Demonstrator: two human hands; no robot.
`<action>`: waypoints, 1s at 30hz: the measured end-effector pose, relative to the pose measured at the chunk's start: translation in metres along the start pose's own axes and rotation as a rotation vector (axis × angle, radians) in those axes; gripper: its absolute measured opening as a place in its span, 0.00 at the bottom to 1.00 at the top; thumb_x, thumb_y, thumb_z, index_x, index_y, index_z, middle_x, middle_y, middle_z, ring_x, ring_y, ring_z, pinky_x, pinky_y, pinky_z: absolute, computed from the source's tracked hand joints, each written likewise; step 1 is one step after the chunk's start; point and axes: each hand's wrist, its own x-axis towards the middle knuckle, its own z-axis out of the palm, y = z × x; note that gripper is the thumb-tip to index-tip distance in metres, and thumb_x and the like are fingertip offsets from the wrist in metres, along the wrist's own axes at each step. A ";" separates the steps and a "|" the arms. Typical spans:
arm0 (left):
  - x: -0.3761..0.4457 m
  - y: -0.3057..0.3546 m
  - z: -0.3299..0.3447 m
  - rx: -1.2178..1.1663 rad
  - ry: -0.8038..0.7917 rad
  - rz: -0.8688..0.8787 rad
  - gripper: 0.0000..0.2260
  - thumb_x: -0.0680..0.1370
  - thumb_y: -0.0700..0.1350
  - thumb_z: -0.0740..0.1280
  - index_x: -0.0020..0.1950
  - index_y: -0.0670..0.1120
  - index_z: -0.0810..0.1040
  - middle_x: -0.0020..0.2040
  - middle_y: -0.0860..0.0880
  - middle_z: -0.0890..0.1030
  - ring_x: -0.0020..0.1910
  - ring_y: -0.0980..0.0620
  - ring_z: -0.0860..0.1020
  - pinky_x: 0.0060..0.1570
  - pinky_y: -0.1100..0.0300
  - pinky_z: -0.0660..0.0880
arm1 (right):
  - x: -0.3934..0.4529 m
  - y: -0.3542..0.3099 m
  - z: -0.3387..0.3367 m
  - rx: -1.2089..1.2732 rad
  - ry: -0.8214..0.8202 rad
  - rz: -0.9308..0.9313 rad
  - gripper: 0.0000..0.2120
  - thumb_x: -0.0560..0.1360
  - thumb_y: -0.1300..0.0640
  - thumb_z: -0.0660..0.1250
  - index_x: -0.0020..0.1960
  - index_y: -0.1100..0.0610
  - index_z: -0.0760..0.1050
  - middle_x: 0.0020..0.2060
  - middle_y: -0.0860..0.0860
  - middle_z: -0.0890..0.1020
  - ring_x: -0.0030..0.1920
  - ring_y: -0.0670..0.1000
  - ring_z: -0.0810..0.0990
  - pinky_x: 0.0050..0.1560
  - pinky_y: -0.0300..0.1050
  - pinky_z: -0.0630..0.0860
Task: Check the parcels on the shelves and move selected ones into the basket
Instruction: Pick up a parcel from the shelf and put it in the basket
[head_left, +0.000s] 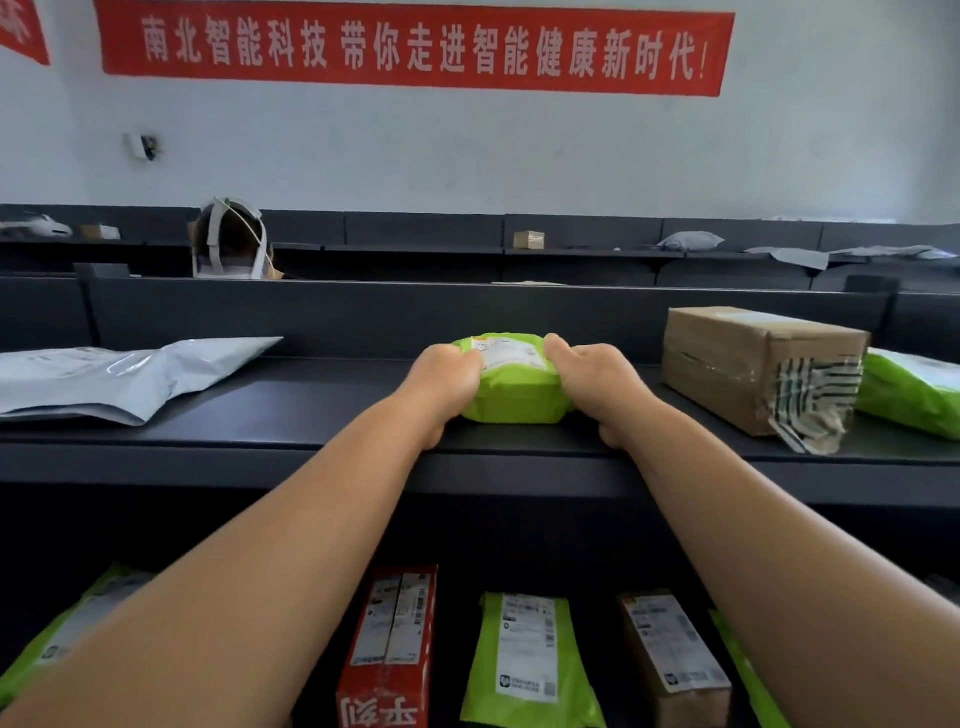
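1. Right now the left hand (447, 382) and the right hand (597, 384) each grip one end of a small green parcel (511, 395), fingers curled round its soft sides, thumbs pressed on top beside a white printed label.
2. That parcel is a plump, rounded bundle in smooth, slightly creased lime-green plastic, resting on the top shelf (311, 410), a flat matt dark-grey board with a raised back wall.
3. Well to its left on the same board lies a flat grey mailer (119, 376), glossy and wrinkled, with one pointed corner turned towards the middle.
4. To its right stands a cardboard box (748, 364), oblong, brown and bound in clear tape, with torn black-and-white striped tape hanging off its near end.
5. Touching that box on the far side is another green bag (914, 389), cut off by the edge of the view.
6. Below, between the forearms, the lower shelf holds a red carton (389, 644), a flat green pouch (524, 660) and a slim brown box (675, 660), each labelled in white.
7. Behind, rows of dark shelving run under a pale wall with a red banner (415, 49) printed in white characters.
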 end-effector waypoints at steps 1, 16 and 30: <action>-0.002 0.002 0.000 0.019 0.016 0.003 0.10 0.77 0.44 0.58 0.36 0.46 0.65 0.37 0.48 0.66 0.36 0.50 0.64 0.34 0.57 0.59 | -0.001 -0.001 -0.001 -0.001 0.008 0.007 0.22 0.79 0.44 0.58 0.32 0.56 0.62 0.30 0.50 0.64 0.31 0.50 0.64 0.32 0.45 0.62; -0.057 0.085 0.067 -0.234 0.026 0.369 0.14 0.78 0.47 0.59 0.36 0.48 0.58 0.32 0.51 0.59 0.32 0.53 0.57 0.32 0.57 0.57 | -0.026 -0.025 -0.084 0.086 0.390 -0.414 0.15 0.80 0.49 0.57 0.36 0.51 0.61 0.31 0.44 0.64 0.34 0.46 0.63 0.39 0.45 0.62; -0.045 0.107 0.199 -0.305 -0.107 0.055 0.27 0.80 0.58 0.55 0.76 0.48 0.61 0.73 0.49 0.66 0.67 0.49 0.66 0.55 0.55 0.60 | 0.010 0.040 -0.217 0.044 0.455 -0.334 0.17 0.79 0.47 0.57 0.57 0.56 0.75 0.49 0.49 0.80 0.49 0.49 0.76 0.51 0.47 0.70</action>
